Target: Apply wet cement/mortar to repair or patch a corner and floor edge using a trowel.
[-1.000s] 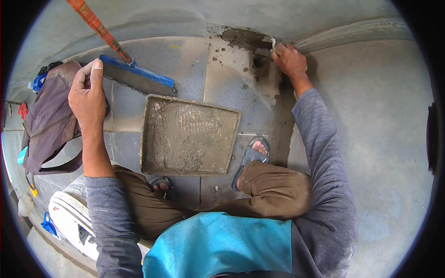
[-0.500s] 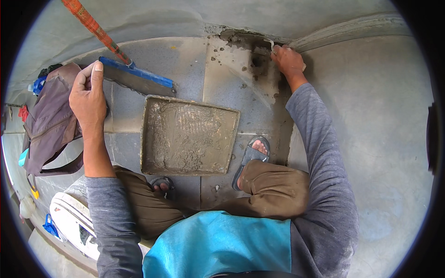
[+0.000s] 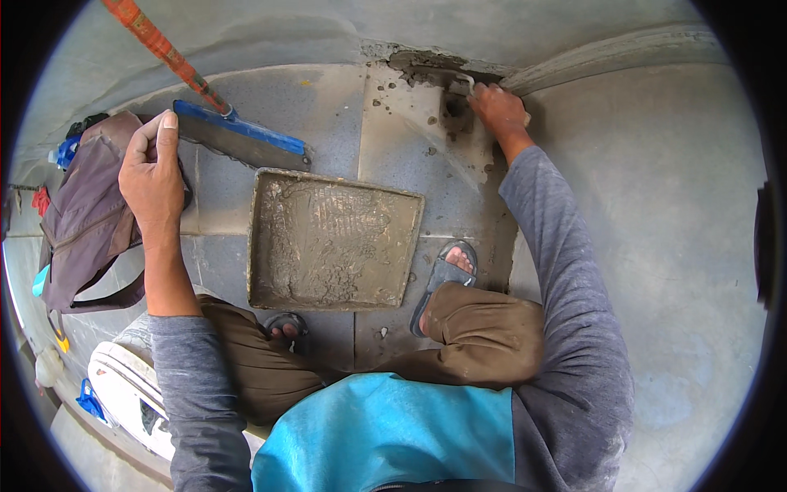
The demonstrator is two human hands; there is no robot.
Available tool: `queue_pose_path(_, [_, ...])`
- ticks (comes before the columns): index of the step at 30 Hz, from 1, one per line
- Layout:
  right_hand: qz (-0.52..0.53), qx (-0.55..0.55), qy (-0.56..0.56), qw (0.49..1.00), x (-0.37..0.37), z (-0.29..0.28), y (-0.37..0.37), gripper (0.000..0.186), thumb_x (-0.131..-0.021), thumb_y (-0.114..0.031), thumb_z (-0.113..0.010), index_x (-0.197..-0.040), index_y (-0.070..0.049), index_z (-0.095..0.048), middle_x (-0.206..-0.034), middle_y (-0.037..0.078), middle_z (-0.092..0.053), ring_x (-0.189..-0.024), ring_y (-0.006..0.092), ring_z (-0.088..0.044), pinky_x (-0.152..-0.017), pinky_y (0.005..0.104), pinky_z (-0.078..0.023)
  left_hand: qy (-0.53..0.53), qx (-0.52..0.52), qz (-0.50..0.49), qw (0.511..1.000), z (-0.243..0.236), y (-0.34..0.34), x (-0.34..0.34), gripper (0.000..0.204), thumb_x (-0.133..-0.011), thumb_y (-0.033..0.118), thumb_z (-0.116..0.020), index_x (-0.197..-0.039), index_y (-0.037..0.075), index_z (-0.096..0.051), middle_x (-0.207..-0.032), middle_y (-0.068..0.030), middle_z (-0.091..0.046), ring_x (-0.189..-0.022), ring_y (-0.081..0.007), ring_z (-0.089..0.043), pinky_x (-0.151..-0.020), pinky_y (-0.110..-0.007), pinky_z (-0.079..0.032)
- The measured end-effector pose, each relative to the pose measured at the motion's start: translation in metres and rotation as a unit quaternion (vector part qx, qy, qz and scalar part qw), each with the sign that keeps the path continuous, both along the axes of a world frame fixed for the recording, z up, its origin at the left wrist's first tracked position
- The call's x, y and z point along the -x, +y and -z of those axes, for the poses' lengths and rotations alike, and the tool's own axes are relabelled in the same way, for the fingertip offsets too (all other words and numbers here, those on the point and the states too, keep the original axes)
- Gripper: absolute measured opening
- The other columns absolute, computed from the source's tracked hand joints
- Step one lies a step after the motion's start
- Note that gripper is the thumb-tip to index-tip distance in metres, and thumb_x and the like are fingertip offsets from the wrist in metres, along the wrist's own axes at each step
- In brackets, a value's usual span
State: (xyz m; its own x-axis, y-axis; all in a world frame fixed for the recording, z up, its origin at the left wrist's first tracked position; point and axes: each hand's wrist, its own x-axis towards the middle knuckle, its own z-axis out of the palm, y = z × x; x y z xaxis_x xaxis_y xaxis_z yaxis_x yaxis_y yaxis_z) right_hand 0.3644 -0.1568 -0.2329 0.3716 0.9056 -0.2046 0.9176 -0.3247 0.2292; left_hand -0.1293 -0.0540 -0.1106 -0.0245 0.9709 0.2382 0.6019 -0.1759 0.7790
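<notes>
My right hand (image 3: 498, 111) is wrapped round the handle of a trowel (image 3: 468, 84), whose pale bent neck shows beside my fingers. Wet mortar makes its blade hard to pick out. It is at the foot of the wall, over a dark patch of wet mortar (image 3: 426, 67). My left hand (image 3: 156, 168) is raised at the left with fingers curled and thumb against them, and nothing shows in it. Between my feet and the wall lies a shallow rectangular tray (image 3: 418, 225) spread with grey mortar (image 3: 328, 238).
A squeegee with a blue head (image 3: 242, 127) and orange handle (image 3: 160, 45) leans beyond my left hand. A purple-brown backpack (image 3: 90, 209) lies at the left. Near my left thigh is a white container (image 3: 123, 369). A smooth grey surface (image 3: 648, 213) spans the right side.
My right hand and the trowel have moved a little to the left along the wall's foot. My left hand has shifted slightly left.
</notes>
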Motion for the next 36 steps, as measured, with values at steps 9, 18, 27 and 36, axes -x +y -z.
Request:
queue_pose_path(9, [0.044,-0.077,0.000,0.996,0.001,-0.005,-0.035,0.034,-0.096,-0.046,-0.053,-0.109,-0.016,-0.064,-0.113,0.010,-0.068,-0.102,0.0336,-0.067,-0.084,0.0478,-0.055,-0.023,0.020,-0.008,1.000,-0.003,0.003,0.008,0.032,-0.095,0.032,-0.069,-0.106,0.003,-0.074,-0.093,-0.0050,-0.073,-0.087,-0.0105,-0.063,-0.082,-0.026,-0.049])
queue_pose_path(18, [0.009,-0.031,0.051,0.998,0.040,0.039,0.003,0.036,-0.094,-0.043,-0.057,-0.115,-0.014,-0.063,-0.112,0.012,-0.069,-0.106,0.0346,-0.066,-0.086,0.0464,-0.055,0.031,-0.038,0.032,0.998,0.003,0.002,-0.005,0.032,-0.095,0.029,-0.067,-0.106,-0.001,-0.072,-0.091,-0.0059,-0.072,-0.082,-0.0105,-0.061,-0.080,-0.026,-0.049])
queue_pose_path(27, [0.059,-0.093,0.074,0.991,-0.020,-0.010,-0.036,0.034,-0.096,-0.043,-0.053,-0.111,-0.015,-0.065,-0.108,0.010,-0.071,-0.101,0.0320,-0.067,-0.084,0.0466,-0.055,-0.091,0.028,0.018,0.995,-0.003,0.000,-0.005,0.027,-0.096,0.025,-0.068,-0.103,-0.001,-0.071,-0.081,-0.0007,-0.065,-0.072,-0.0065,-0.054,-0.067,-0.022,-0.045])
queue_pose_path(36, [0.016,-0.059,0.056,0.997,-0.004,0.022,-0.030,0.030,-0.092,-0.039,-0.059,-0.107,-0.016,-0.069,-0.108,0.012,-0.071,-0.101,0.0312,-0.068,-0.084,0.0436,-0.056,-0.062,0.039,0.032,0.997,0.007,-0.001,-0.006,0.027,-0.096,0.025,-0.068,-0.103,-0.001,-0.071,-0.080,-0.0002,-0.064,-0.071,-0.0062,-0.053,-0.066,-0.021,-0.044])
